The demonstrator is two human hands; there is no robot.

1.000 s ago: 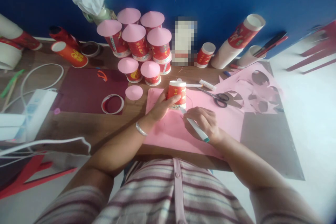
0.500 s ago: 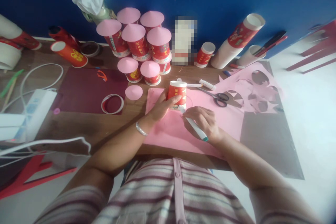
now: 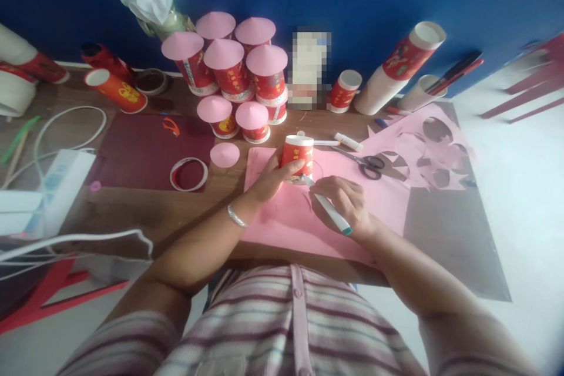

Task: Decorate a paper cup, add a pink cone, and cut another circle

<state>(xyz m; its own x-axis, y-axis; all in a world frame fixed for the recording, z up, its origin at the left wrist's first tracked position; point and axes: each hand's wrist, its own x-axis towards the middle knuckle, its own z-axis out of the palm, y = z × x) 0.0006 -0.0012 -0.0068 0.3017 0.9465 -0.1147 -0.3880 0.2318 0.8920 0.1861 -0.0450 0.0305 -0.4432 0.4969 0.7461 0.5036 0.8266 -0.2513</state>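
A red paper cup [image 3: 296, 153] with a white rim and gold markings is gripped in my left hand [image 3: 274, 179], thumb across its front. My right hand [image 3: 342, 195] is closed around a white marker [image 3: 328, 211] with a green end. The marker's tip meets the lower band of the cup, where some dark drawn lines show. Beneath both hands lies a pink paper sheet [image 3: 282, 226] with a faint circle outline. Scissors [image 3: 369, 167] rest on that sheet, right of the cup.
Several red cups with pink cone tops [image 3: 224, 56] stand at the back. A glue stick [image 3: 348, 141], cut pink scraps [image 3: 440, 155] and a stack of cups [image 3: 402, 64] are to the right. At left are a white ring [image 3: 188, 174], an orange cup [image 3: 117, 91] and white cables [image 3: 70, 241].
My right hand and the marker have shifted slightly to the right along the cup's lower band. My left hand keeps the cup almost still.
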